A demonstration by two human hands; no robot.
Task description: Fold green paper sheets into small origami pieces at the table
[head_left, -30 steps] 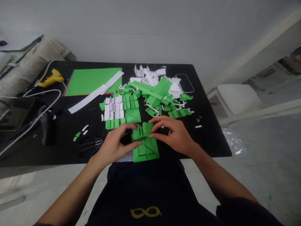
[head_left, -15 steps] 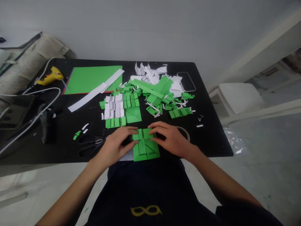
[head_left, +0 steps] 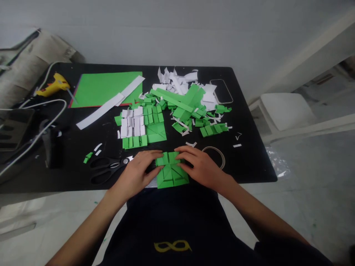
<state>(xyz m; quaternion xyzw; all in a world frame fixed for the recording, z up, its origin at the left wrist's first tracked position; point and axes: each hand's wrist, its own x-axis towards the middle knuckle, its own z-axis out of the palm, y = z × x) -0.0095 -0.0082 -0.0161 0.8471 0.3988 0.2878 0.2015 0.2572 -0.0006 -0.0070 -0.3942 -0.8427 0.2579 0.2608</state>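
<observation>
Paper — green, folded — touches both left hand and right hand.

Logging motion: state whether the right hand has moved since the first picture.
Yes: judged against the tan ring, the right hand has shifted left, towards the body, covering less.

creased matt paper square; smooth black tabletop.

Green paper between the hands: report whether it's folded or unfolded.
Folded: the green paper shows layered flaps and a diagonal fold line, with the left hand and right hand touching it.
</observation>
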